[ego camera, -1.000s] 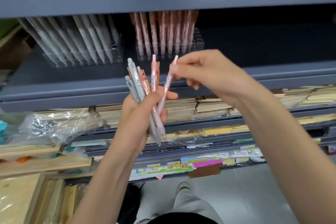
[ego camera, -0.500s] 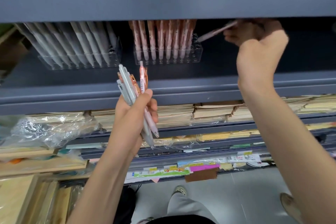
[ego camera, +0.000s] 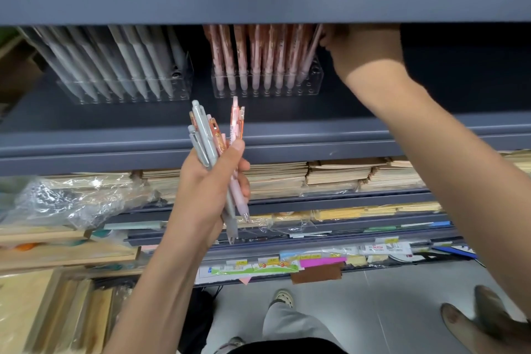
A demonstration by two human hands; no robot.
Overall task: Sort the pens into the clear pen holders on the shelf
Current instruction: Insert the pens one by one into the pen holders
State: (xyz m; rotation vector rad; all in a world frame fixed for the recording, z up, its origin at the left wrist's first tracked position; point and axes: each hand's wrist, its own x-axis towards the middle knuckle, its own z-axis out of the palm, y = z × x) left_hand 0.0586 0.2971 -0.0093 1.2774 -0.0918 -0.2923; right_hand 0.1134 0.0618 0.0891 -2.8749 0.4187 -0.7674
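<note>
clear plastic pen holders (ego camera: 267, 85), matt shelf (ego camera: 287, 135)

Head camera, downward at shelf (ego camera: 115, 141), seemingly near

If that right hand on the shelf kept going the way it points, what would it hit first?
Likely the pink pens standing in the clear holder: the right hand, pinching a pen, points left at them. Depth is unclear.

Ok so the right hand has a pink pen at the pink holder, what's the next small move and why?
Probably ease the pink pen down into the right-end slot of the clear holder, then let go. The right hand pinches its top, it leans tilted beside the other pink pens, and whether its tip is seated is unclear. The left hand holds more pens.
</note>
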